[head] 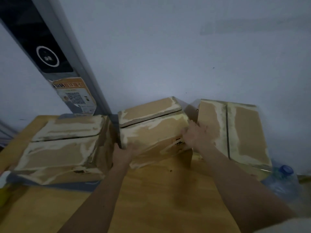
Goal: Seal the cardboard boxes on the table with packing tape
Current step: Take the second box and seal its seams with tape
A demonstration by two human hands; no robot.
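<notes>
Three worn cardboard boxes stand along the back of the wooden table [168,190]. The middle box [151,130] is tilted, its near edge lifted off the table, and its top flaps show a dark gap between them. My left hand [123,153] grips its lower left corner. My right hand [196,135] holds its right side, fingers curled over the edge. The left box [64,148] and the right box [235,132] stand untouched, each with a slit between its flaps. No tape roll is visible.
A clear plastic bottle with a blue cap [284,179] lies at the table's right edge beside the right box. A grey post with a black panel and an orange sticker [74,96] rises behind the left box. A pale wall stands close behind.
</notes>
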